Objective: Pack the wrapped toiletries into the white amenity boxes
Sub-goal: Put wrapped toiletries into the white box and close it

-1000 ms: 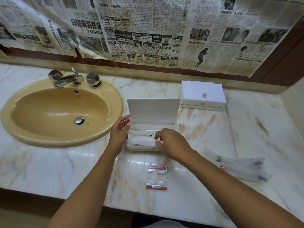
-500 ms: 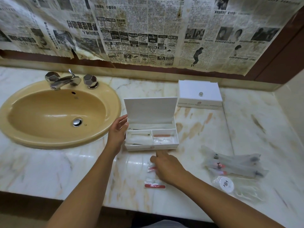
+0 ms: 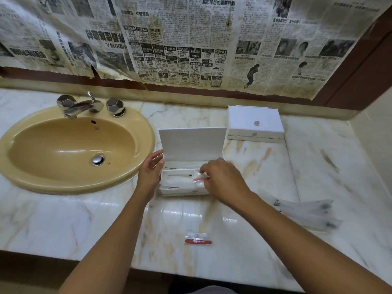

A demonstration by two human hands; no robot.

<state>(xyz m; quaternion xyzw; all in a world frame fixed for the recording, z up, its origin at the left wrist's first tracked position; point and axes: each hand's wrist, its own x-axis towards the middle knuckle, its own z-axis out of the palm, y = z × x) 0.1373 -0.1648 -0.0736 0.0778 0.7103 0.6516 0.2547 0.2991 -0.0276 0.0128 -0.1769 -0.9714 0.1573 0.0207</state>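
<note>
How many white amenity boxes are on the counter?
2: an open box between the hands, near the sink; a closed box behind it, by the wall.

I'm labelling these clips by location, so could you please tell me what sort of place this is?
Most likely a hotel bathroom vanity: a yellow basin with chrome taps set into a marble counter, plus white amenity boxes being filled with wrapped toiletries.
</note>
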